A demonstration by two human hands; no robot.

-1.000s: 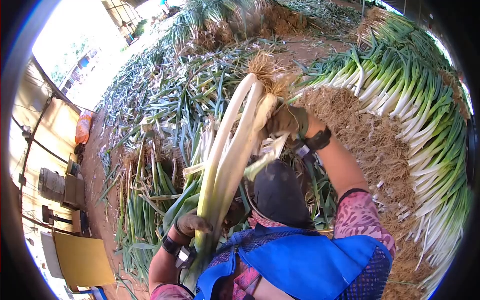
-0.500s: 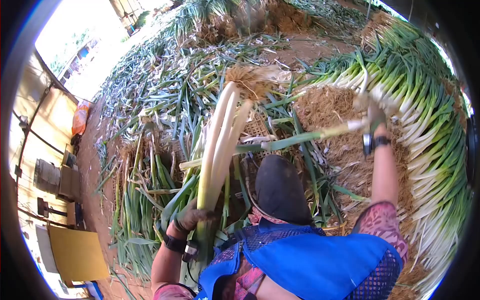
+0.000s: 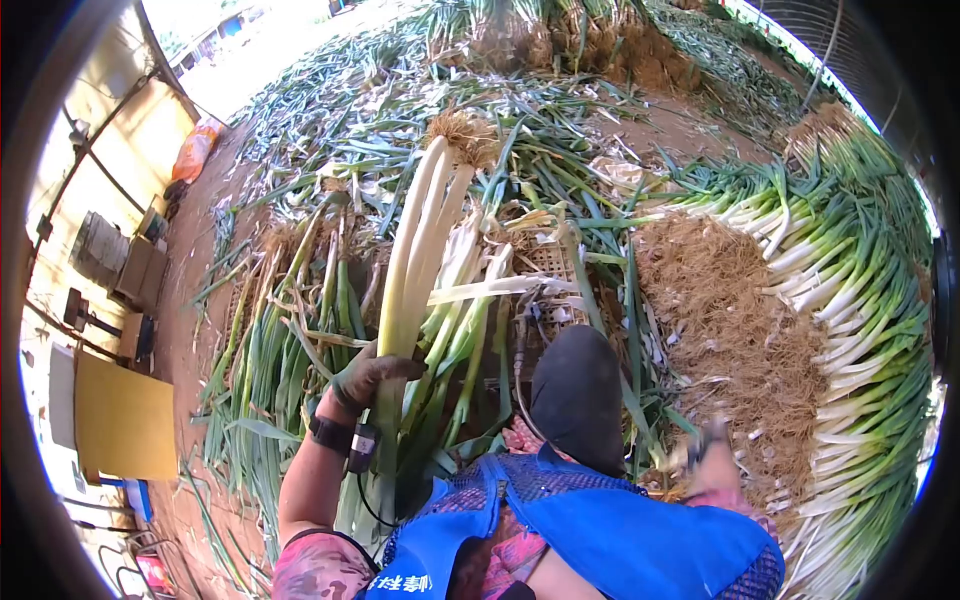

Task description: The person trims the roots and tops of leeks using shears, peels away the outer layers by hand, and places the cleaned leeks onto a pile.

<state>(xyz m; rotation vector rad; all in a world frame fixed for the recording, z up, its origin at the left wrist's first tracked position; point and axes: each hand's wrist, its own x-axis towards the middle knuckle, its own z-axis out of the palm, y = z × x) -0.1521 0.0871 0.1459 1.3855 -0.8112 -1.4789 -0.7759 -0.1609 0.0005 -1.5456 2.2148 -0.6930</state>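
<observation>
Leeks (image 3: 403, 270) are standing clamped in the left hand (image 3: 372, 378), left of the knee (image 3: 578, 390); right hand (image 3: 708, 440) is blurring right of it, hold unclear.

White Chinese lettering (image 3: 403, 583) stood on the blue vest (image 3: 640, 530), low on its front at the bottom edge of the view. The character 科 could be made out, with what looked like 峰 just to its left; the strokes beside them were too broken to read. Pale marks on the orange bag (image 3: 195, 150) by the wall (image 3: 125, 130) were too small and blurred to tell as words or pattern.
</observation>
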